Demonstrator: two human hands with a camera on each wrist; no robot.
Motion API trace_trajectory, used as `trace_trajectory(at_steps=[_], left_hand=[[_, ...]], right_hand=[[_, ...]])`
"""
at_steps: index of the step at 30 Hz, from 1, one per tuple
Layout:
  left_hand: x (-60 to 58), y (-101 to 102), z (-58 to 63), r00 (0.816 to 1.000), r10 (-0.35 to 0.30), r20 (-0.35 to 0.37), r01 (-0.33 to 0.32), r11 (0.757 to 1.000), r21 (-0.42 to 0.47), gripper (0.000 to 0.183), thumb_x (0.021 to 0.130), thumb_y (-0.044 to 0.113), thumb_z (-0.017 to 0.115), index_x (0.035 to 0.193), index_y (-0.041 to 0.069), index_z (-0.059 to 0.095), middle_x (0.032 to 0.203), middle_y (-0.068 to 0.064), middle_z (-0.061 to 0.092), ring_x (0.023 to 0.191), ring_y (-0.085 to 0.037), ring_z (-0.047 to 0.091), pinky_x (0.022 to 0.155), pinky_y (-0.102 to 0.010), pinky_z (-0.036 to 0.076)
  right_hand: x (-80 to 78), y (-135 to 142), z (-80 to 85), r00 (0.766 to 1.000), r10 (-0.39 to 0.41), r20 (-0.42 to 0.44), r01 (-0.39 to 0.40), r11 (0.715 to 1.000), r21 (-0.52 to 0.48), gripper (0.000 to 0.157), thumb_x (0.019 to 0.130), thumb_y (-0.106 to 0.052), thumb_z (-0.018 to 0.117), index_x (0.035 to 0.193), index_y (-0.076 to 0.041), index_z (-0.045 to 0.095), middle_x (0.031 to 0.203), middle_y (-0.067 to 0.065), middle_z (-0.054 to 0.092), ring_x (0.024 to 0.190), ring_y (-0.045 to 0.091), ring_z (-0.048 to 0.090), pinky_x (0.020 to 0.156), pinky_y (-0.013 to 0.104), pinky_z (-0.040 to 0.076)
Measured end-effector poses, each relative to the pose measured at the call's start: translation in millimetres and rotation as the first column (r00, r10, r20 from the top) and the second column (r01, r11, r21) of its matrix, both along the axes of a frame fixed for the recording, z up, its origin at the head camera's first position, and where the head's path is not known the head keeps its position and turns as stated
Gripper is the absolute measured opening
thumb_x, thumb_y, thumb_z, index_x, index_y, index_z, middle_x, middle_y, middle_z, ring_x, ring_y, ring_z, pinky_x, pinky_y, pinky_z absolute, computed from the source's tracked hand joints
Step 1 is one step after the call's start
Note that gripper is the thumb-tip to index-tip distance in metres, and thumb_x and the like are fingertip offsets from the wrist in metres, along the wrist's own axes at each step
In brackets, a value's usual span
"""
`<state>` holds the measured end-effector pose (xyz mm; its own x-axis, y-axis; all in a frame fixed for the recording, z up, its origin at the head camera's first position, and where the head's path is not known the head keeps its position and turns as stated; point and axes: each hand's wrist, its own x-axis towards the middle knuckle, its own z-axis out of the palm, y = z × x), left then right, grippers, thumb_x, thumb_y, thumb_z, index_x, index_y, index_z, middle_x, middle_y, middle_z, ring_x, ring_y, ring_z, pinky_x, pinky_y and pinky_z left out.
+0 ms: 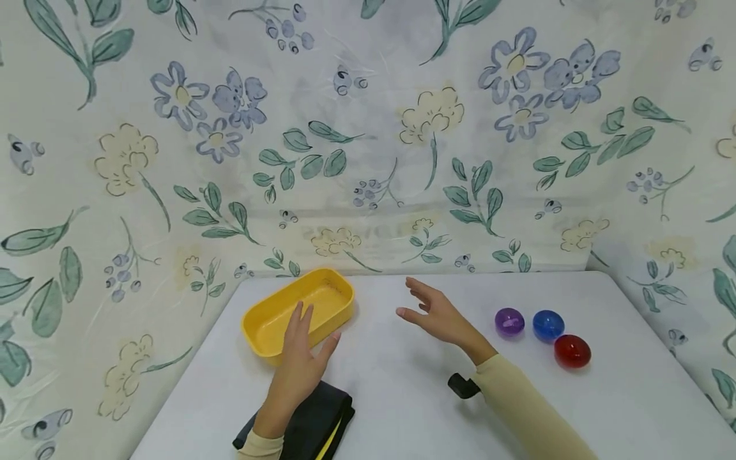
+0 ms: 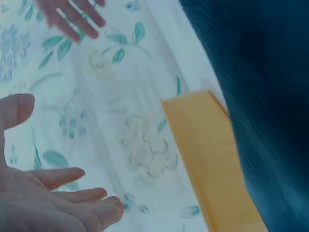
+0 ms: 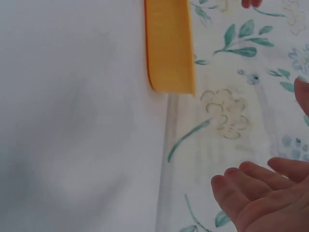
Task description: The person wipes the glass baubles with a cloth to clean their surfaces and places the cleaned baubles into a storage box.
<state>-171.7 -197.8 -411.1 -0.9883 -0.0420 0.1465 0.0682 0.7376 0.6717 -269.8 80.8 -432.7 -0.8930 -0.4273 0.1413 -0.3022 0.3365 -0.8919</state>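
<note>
My left hand [image 1: 299,361] hovers with fingers spread, overlapping the near side of a yellow oblong tub [image 1: 339,313] in the head view. Beneath that wrist lies a folded black item with a yellow stripe [image 1: 322,409]; its dark, fabric-like surface [image 2: 260,63] fills the right of the left wrist view. My right hand [image 1: 439,313] is raised over the table to the right of the tub, fingers extended and thumb apart, holding nothing. Palms roughly face each other. Beyond the right hand sit three shiny, rounded, egg-like pieces: purple [image 1: 509,322], blue [image 1: 548,326] and red [image 1: 572,351].
A white table [image 1: 402,415] carries everything. Behind it and along both sides hangs a flower-printed sheet [image 1: 379,102], close to the table's back edge. A small black device [image 1: 463,386] shows under my right wrist, beside the sleeve.
</note>
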Motion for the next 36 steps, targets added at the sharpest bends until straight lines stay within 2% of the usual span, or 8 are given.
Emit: trace_trajectory(at_steps=[7, 11, 14, 18, 22, 30, 33, 36], left_hand=[[7.0, -42, 4.7, 0.979, 0.2, 0.038, -0.203, 0.972, 0.118, 0.092, 0.1, 0.041, 0.062, 0.165, 0.001, 0.011, 0.171, -0.027, 0.01, 0.155, -0.05, 0.019, 0.124, -0.068, 0.019], [8.3, -62, -0.7, 0.95, 0.303, 0.068, -0.311, 0.93, 0.196, 0.099, 0.099, 0.042, 0.064, 0.166, 0.002, 0.002, 0.171, -0.028, 0.006, 0.155, -0.049, 0.018, 0.125, -0.066, 0.018], [8.7, -70, -6.9, 0.932, 0.338, 0.128, -0.361, 0.891, 0.275, 0.105, 0.098, 0.044, 0.064, 0.165, 0.003, -0.006, 0.172, -0.027, -0.003, 0.157, -0.05, 0.01, 0.126, -0.067, 0.014], [7.8, -74, -14.9, 0.915, 0.349, 0.201, -0.4, 0.851, 0.341, 0.112, 0.097, 0.045, 0.065, 0.163, 0.002, -0.015, 0.171, -0.027, -0.012, 0.158, -0.05, 0.001, 0.126, -0.066, 0.01], [5.2, -77, -19.3, 0.907, 0.358, 0.22, -0.416, 0.837, 0.354, 0.115, 0.097, 0.045, 0.066, 0.162, 0.001, -0.019, 0.171, -0.028, -0.012, 0.158, -0.051, 0.002, 0.126, -0.066, 0.012], [-3.0, -82, -24.4, 0.92, 0.304, 0.249, -0.387, 0.81, 0.441, 0.119, 0.096, 0.042, 0.068, 0.16, -0.001, -0.024, 0.171, -0.029, -0.01, 0.158, -0.05, 0.003, 0.126, -0.062, 0.018], [-6.3, -81, -27.1, 0.934, 0.269, 0.234, -0.352, 0.796, 0.492, 0.113, 0.096, 0.036, 0.069, 0.162, -0.003, -0.014, 0.17, -0.032, 0.001, 0.156, -0.049, 0.013, 0.128, -0.059, 0.02], [-8.6, -78, -28.3, 0.936, 0.262, 0.236, -0.349, 0.781, 0.517, 0.113, 0.095, 0.034, 0.069, 0.161, -0.004, -0.015, 0.169, -0.034, -0.002, 0.157, -0.049, 0.013, 0.128, -0.059, 0.017]], right_hand=[[-21.0, -37, -5.2, 0.993, -0.008, 0.117, 0.016, 0.998, -0.063, 0.085, 0.096, -0.031, 0.073, 0.163, -0.005, 0.028, 0.167, 0.017, 0.035, 0.154, 0.037, 0.036, 0.122, 0.053, 0.037], [-30.0, -55, -9.9, 0.987, -0.03, 0.159, 0.04, 0.997, -0.058, 0.087, 0.094, -0.034, 0.075, 0.163, -0.007, 0.03, 0.166, 0.015, 0.038, 0.153, 0.036, 0.038, 0.12, 0.051, 0.039], [-34.8, -66, -14.0, 0.979, -0.042, 0.199, 0.057, 0.996, -0.07, 0.088, 0.092, -0.034, 0.077, 0.162, -0.007, 0.031, 0.165, 0.015, 0.04, 0.153, 0.035, 0.039, 0.12, 0.05, 0.04], [-39.2, -76, -20.8, 0.971, -0.049, 0.232, 0.067, 0.995, -0.073, 0.087, 0.092, -0.035, 0.078, 0.162, -0.008, 0.033, 0.165, 0.015, 0.04, 0.153, 0.034, 0.039, 0.121, 0.051, 0.039], [-43.5, -84, -24.8, 0.969, -0.046, 0.242, 0.061, 0.997, -0.056, 0.085, 0.093, -0.034, 0.076, 0.161, -0.007, 0.033, 0.165, 0.016, 0.04, 0.153, 0.036, 0.039, 0.121, 0.051, 0.038], [-49.8, -99, -32.4, 0.958, -0.053, 0.282, 0.08, 0.993, -0.085, 0.081, 0.093, -0.033, 0.075, 0.16, -0.007, 0.037, 0.163, 0.017, 0.043, 0.15, 0.038, 0.043, 0.12, 0.052, 0.04], [-50.4, -105, -34.8, 0.95, -0.042, 0.309, 0.086, 0.988, -0.13, 0.08, 0.093, -0.032, 0.075, 0.159, -0.006, 0.038, 0.163, 0.018, 0.042, 0.15, 0.038, 0.042, 0.121, 0.052, 0.039], [-50.0, -112, -35.3, 0.942, -0.025, 0.333, 0.083, 0.983, -0.162, 0.081, 0.094, -0.032, 0.075, 0.16, -0.006, 0.036, 0.164, 0.018, 0.04, 0.151, 0.038, 0.041, 0.122, 0.052, 0.038]])
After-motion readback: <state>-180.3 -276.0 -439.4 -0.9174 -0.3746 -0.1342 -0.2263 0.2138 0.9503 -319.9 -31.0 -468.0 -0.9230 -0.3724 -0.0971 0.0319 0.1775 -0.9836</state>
